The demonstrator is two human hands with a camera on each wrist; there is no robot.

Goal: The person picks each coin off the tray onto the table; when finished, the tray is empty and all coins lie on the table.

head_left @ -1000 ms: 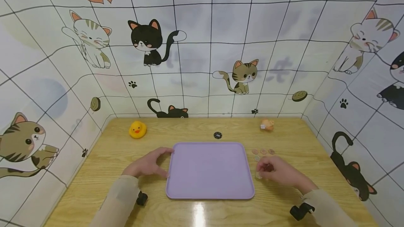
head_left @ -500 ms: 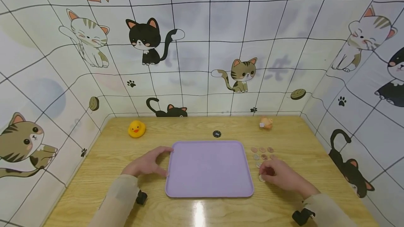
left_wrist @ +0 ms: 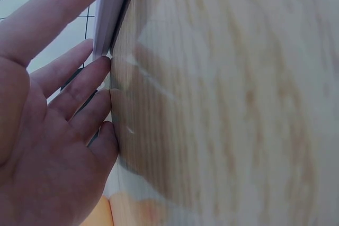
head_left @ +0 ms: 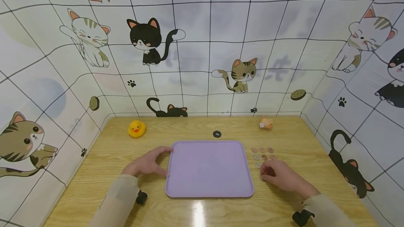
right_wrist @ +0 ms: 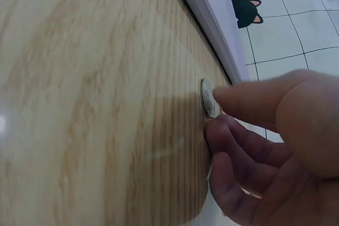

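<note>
My left hand [head_left: 148, 163] rests at the left side of a lilac rectangular tray [head_left: 209, 194], with thumb and a fingertip right at its rim. In the left wrist view its other fingers are relaxed beside the tabletop. My right hand [head_left: 282, 173], to the right of the tray, pinches a silver coin [right_wrist: 206, 97] low at the table. Its thumb lies against the coin's face, and the curled fingertips are at the coin's lower edge. Just beyond this hand several copper coins [head_left: 262, 150] and silver coins [head_left: 256, 157] lie in rows, partly hidden by the fingers.
A yellow rubber duck [head_left: 136, 129] sits at the back left of the wooden table [head_left: 176, 213]. Behind the tray lies a black chip [head_left: 216, 134] marked 100. A small orange figure [head_left: 266, 123] stands at the back right. Cat-print cloth [head_left: 195, 55] encloses three sides.
My right hand has come slightly nearer and to the right, uncovering more coins in the rows. The coin at its fingertips now shows less of its face. The left hand has stayed put.
</note>
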